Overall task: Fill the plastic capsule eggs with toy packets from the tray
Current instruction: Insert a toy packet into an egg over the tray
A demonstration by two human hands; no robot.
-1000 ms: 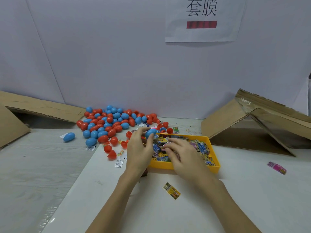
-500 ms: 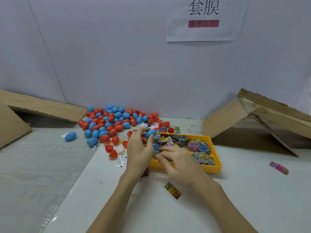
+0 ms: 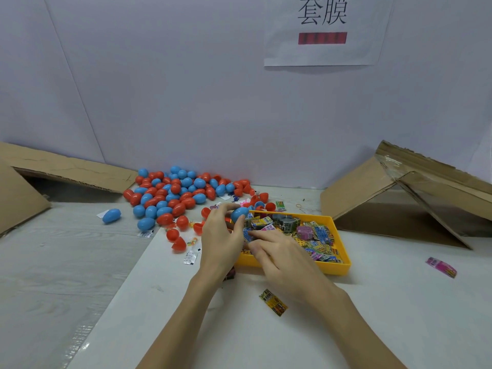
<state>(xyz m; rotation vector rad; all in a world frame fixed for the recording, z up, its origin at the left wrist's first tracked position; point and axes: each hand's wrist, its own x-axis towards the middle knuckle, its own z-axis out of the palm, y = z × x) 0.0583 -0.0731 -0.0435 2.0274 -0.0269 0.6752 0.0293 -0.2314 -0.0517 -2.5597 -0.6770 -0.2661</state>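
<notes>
My left hand (image 3: 222,239) grips a blue capsule egg half (image 3: 238,213) between thumb and fingers, over the near left corner of the yellow tray (image 3: 336,267). My right hand (image 3: 282,255) lies beside it over the tray's front left part, fingers curled on a blue toy packet (image 3: 247,233). The tray holds several colourful toy packets (image 3: 319,234). A heap of blue and red capsule eggs (image 3: 173,195) lies at the back left, against the wall.
Loose packets lie on the table: a yellow one (image 3: 273,305) in front of the tray, a pink one (image 3: 442,267) at the right. A single blue egg (image 3: 111,216) sits at the left. Cardboard flaps stand at the left (image 3: 66,171) and right (image 3: 399,193).
My right hand has drawn back from the tray's middle to its front left corner, next to my left hand. The left hand has kept the blue half in place.
</notes>
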